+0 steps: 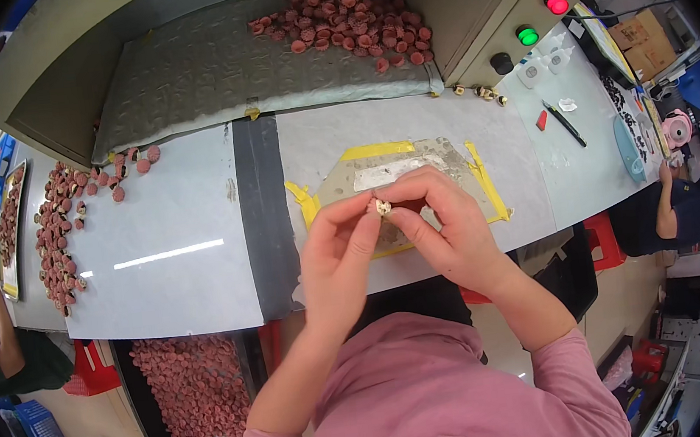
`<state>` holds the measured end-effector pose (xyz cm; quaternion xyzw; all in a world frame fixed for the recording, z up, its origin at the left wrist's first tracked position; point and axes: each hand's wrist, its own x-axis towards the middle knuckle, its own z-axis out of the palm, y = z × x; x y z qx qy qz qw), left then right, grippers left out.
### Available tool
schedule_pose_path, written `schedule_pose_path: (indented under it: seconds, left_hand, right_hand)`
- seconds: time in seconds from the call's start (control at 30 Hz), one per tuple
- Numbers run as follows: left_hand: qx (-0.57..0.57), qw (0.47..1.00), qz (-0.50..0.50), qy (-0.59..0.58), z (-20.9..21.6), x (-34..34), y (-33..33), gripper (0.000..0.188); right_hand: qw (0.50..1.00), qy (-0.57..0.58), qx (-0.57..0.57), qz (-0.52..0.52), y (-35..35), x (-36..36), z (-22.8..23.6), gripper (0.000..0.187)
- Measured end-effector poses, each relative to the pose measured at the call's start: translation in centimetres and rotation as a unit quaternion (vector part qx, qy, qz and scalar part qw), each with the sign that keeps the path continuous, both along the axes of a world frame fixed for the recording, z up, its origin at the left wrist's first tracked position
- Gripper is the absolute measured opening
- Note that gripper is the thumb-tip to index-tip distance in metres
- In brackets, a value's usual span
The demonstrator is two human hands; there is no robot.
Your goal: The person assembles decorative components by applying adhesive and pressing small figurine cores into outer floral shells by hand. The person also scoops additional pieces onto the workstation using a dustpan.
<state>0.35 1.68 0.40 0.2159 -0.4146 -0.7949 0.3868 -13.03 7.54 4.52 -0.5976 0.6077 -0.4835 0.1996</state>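
Observation:
My left hand (pixel 338 254) and my right hand (pixel 451 227) meet above the work mat, fingertips pinched together. Between them is a small cream piece with dark marks (pixel 383 207); a bit of pink shows at its left side. Fingers hide most of it, so its kind cannot be made out. Under the hands lies a worn grey mat (pixel 344 178), edged with yellow tape (pixel 377 150). Left on the table is a band of small pink cup-shaped pieces (pixel 53 237), some showing cream and black insides.
A box-like machine opening (pixel 181 70) at the back holds a heap of pink cups (pixel 354 17). Cream pieces (pixel 484 93) lie by its right corner, with a black pen-like tool (pixel 563 123) farther right. A black crate (pixel 194 397) of pink cups stands lower left. Co-workers sit at both sides.

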Motion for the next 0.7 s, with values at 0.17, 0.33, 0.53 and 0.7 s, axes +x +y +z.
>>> schedule_pose_path:
  seconds: [0.17,0.33,0.53,0.7]
  left_hand:
    - [-0.086,0.994,0.032,-0.053,0.4,0.0,-0.1,0.024]
    - [-0.042,0.996,-0.076,-0.017,0.4,0.4,-0.5,0.044]
    - [0.014,0.995,-0.103,0.005,0.6,0.6,-0.9,0.053]
    - [-0.074,0.983,-0.157,-0.055,1.9,-0.1,-1.2,0.053]
  right_hand:
    - [0.999,0.012,-0.027,-0.02,0.3,0.1,-0.8,0.022]
    - [1.0,0.005,-0.013,0.003,-0.1,-0.3,0.4,0.025]
    - [0.994,0.037,-0.01,0.102,0.0,-2.4,-0.5,0.022]
    - [0.988,0.098,-0.025,0.115,0.5,-2.6,0.2,0.023]
